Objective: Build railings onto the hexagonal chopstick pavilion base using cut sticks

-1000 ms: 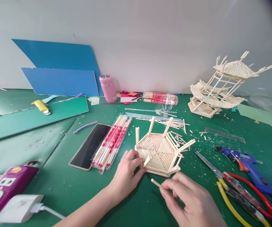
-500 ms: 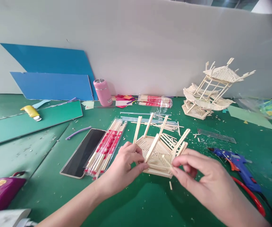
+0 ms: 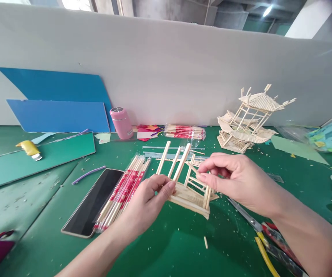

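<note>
My left hand (image 3: 151,198) grips a small framework of pale wooden sticks (image 3: 189,203) by its left side, with thumb and fingers pinched at the foot of a post. The framework has a floor of sticks laid side by side, several upright posts and a few crossbars on its right side. Between the thumb and fingertips of my right hand (image 3: 235,179) is a short wooden stick (image 3: 193,167). It slants above the floor, close to the right-hand posts. Whether its tip touches a post I cannot tell.
A tiered pavilion of sticks (image 3: 248,123) stands back right. Left of my hands lie bagged sticks (image 3: 128,184) and a phone (image 3: 92,204). A pink bottle (image 3: 121,123) stands behind. A yellow-handled tool (image 3: 259,231) lies beneath my right arm. One stick piece (image 3: 206,242) lies in front.
The view has tilted up. My right hand has lifted the short stick from low by the floor to higher beside the posts. The framework is tipped so its floor shows more edge-on.
</note>
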Motion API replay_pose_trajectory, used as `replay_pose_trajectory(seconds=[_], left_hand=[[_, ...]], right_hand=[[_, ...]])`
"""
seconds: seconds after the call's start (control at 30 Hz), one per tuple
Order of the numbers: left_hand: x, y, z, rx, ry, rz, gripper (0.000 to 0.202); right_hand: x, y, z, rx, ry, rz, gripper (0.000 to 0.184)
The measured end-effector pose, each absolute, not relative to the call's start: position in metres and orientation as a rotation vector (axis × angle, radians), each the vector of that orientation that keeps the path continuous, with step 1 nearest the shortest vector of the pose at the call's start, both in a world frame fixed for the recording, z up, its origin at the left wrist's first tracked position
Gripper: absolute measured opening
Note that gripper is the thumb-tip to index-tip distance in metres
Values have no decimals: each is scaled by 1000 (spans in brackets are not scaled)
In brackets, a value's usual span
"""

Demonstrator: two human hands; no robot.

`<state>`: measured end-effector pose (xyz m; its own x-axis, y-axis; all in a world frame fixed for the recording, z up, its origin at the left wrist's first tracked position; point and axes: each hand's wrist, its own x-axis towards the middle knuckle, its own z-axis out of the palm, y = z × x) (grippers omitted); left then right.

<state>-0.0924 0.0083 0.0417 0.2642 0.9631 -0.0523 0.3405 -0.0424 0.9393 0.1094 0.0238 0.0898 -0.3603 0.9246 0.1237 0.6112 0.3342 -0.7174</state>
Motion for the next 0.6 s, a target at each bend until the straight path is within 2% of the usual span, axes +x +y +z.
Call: replay_pose_trajectory(seconds=[0.2, 0.6], left_hand=[[-93, 10, 46, 1286, 1286, 894, 30], [-98, 11, 43, 1282, 1275, 823, 29]], right_hand=[[95, 31, 96, -1328, -2254, 675, 13], [82, 42, 108, -1429, -2548, 433, 19]])
